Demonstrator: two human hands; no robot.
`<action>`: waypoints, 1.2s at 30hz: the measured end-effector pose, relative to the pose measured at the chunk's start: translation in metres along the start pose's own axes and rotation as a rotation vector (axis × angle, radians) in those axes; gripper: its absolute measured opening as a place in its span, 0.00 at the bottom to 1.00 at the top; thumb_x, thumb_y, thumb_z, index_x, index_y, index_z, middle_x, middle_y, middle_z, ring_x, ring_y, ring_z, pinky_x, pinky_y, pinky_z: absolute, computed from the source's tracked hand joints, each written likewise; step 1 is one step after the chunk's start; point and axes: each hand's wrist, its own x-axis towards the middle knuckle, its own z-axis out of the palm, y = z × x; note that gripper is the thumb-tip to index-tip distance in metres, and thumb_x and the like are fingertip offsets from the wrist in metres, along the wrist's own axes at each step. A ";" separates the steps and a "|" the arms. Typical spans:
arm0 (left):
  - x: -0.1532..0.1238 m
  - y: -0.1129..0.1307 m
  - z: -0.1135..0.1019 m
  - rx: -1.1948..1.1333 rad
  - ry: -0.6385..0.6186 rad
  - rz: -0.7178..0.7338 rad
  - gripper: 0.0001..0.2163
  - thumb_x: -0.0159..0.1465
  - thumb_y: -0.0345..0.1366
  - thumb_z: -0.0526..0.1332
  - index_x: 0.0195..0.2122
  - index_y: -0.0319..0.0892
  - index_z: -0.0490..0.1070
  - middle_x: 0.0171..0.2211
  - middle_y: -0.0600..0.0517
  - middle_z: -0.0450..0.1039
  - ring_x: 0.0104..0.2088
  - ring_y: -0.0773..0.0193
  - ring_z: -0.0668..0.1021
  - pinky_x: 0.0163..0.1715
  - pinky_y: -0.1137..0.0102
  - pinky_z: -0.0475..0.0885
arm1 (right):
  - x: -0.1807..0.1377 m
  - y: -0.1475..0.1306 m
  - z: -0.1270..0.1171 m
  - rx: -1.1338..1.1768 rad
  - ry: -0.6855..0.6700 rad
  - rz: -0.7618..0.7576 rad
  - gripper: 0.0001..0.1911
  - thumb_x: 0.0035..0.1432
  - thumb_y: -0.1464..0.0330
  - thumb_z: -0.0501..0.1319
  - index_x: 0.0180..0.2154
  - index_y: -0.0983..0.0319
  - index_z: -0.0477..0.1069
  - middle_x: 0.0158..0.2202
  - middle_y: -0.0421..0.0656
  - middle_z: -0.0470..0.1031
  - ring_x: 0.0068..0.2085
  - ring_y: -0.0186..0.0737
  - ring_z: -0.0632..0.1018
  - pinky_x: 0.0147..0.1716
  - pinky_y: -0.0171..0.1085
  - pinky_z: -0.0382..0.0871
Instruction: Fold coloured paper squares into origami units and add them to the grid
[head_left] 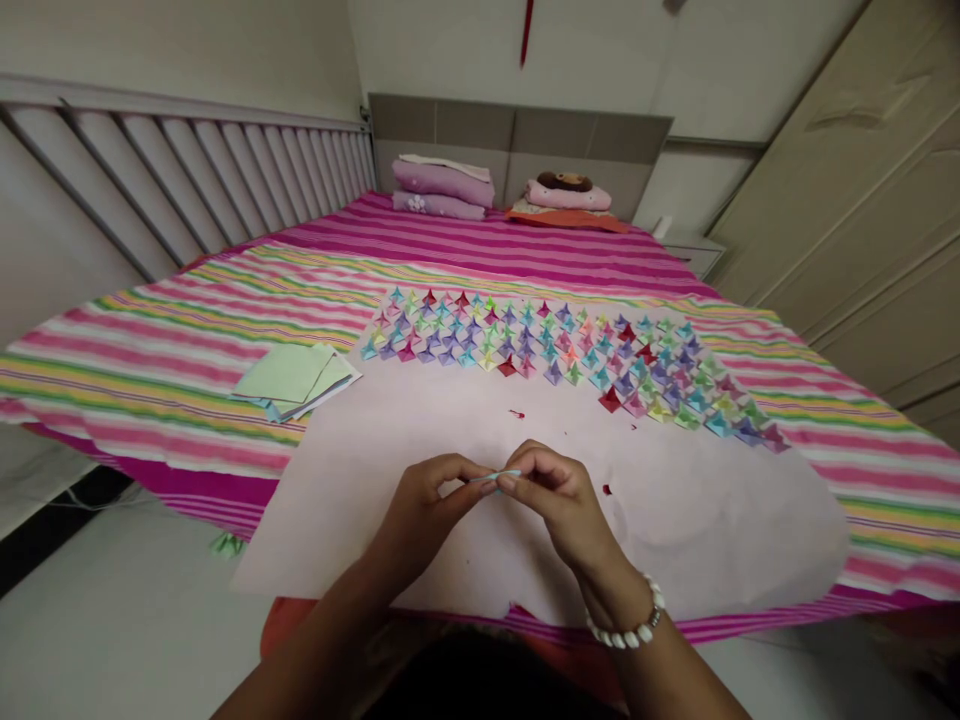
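Light-blue folded paper piece [510, 474] held between left hand [429, 497] and right hand [568, 497]

At far left, a white slatted railing [225, 180] borders a bed dressed in a pink, white, yellow and green striped cotton-like cover [150, 375]. On the floor below lies a pale-green crumpled paper scrap [226, 544]. On the cover, a loose stack of flat paper sheets [289, 375], pale green uppermost, overlaps the left edge of a large pale-pink sheet [360, 450].

Near centre, the left hand is closed to a pinch, thumb and forefinger on the paper piece's left end. The piece is above the pale-pink sheet, seen nearly edge-on; its fold cannot be read. The right hand likewise pinches its right end; a white-beaded bracelet [637, 636] circles that wrist.

Beyond the hands, multicoloured pointed folded-paper units [508, 367] stand in close rows, extending rightward. Dark-red paper scraps [607, 490] lie nearer, one just right of the right hand.
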 end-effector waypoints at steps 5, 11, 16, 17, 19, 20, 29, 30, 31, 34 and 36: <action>0.004 -0.007 0.001 -0.209 0.000 -0.210 0.11 0.53 0.42 0.67 0.21 0.41 0.74 0.21 0.54 0.75 0.26 0.65 0.75 0.31 0.69 0.70 | 0.003 0.007 0.002 0.041 0.025 0.076 0.11 0.47 0.62 0.70 0.21 0.60 0.73 0.22 0.37 0.67 0.27 0.35 0.67 0.29 0.35 0.61; 0.007 -0.011 0.001 -0.248 0.009 -0.237 0.14 0.54 0.45 0.65 0.20 0.41 0.72 0.21 0.52 0.74 0.26 0.63 0.74 0.29 0.68 0.70 | 0.005 0.011 0.001 0.037 0.009 0.131 0.13 0.51 0.60 0.65 0.21 0.60 0.74 0.20 0.39 0.68 0.26 0.36 0.66 0.29 0.35 0.61; 0.012 -0.017 0.007 -0.201 0.001 -0.282 0.15 0.57 0.46 0.63 0.21 0.40 0.70 0.21 0.52 0.73 0.27 0.64 0.74 0.29 0.68 0.70 | 0.011 0.015 0.004 0.125 0.105 0.222 0.12 0.44 0.62 0.67 0.17 0.61 0.71 0.17 0.38 0.69 0.23 0.33 0.64 0.25 0.34 0.57; 0.013 -0.018 0.007 -0.175 0.007 -0.275 0.14 0.58 0.46 0.62 0.23 0.40 0.71 0.23 0.52 0.73 0.28 0.63 0.74 0.30 0.68 0.70 | 0.013 0.016 0.004 0.170 0.132 0.262 0.12 0.43 0.63 0.67 0.16 0.61 0.71 0.17 0.39 0.70 0.22 0.33 0.64 0.24 0.34 0.57; 0.014 -0.020 0.007 -0.103 0.057 -0.195 0.12 0.60 0.45 0.60 0.29 0.41 0.73 0.27 0.51 0.75 0.31 0.63 0.76 0.32 0.68 0.71 | 0.015 0.018 0.003 0.252 0.185 0.336 0.12 0.42 0.63 0.67 0.16 0.62 0.71 0.17 0.39 0.71 0.20 0.31 0.64 0.23 0.34 0.55; 0.014 -0.020 0.006 -0.053 0.099 -0.117 0.10 0.60 0.43 0.61 0.31 0.41 0.74 0.30 0.51 0.75 0.33 0.62 0.76 0.34 0.67 0.72 | 0.017 0.019 0.002 0.282 0.205 0.362 0.11 0.41 0.63 0.67 0.16 0.62 0.71 0.17 0.40 0.71 0.19 0.31 0.64 0.22 0.34 0.55; 0.021 -0.021 0.003 0.291 0.061 0.282 0.06 0.60 0.30 0.63 0.35 0.46 0.78 0.33 0.51 0.72 0.35 0.63 0.76 0.37 0.68 0.72 | 0.021 0.027 -0.003 0.337 0.203 0.409 0.11 0.41 0.63 0.67 0.17 0.63 0.71 0.17 0.39 0.71 0.17 0.30 0.64 0.19 0.34 0.54; 0.023 -0.023 0.004 0.317 0.061 0.288 0.06 0.60 0.30 0.62 0.35 0.46 0.78 0.33 0.51 0.72 0.36 0.63 0.76 0.37 0.68 0.71 | 0.021 0.028 -0.003 0.334 0.200 0.410 0.12 0.41 0.63 0.67 0.17 0.63 0.71 0.17 0.39 0.71 0.17 0.30 0.64 0.19 0.34 0.53; 0.025 -0.024 0.004 0.339 0.064 0.296 0.07 0.60 0.30 0.62 0.36 0.47 0.78 0.34 0.51 0.71 0.36 0.63 0.75 0.37 0.68 0.71 | 0.022 0.028 -0.003 0.329 0.197 0.411 0.12 0.41 0.63 0.68 0.17 0.63 0.71 0.17 0.39 0.71 0.17 0.30 0.64 0.19 0.34 0.53; 0.032 -0.026 0.005 0.385 0.044 0.317 0.07 0.60 0.31 0.62 0.36 0.47 0.79 0.35 0.51 0.70 0.37 0.63 0.74 0.37 0.68 0.71 | 0.026 0.032 -0.006 0.307 0.178 0.410 0.14 0.42 0.61 0.68 0.17 0.64 0.71 0.17 0.39 0.71 0.17 0.30 0.64 0.20 0.34 0.54; 0.039 -0.027 0.006 0.371 0.009 0.284 0.07 0.60 0.31 0.61 0.36 0.47 0.79 0.34 0.51 0.69 0.37 0.63 0.74 0.36 0.69 0.71 | 0.028 0.036 -0.009 0.268 0.162 0.397 0.16 0.46 0.58 0.67 0.18 0.63 0.72 0.16 0.39 0.70 0.18 0.30 0.64 0.21 0.34 0.55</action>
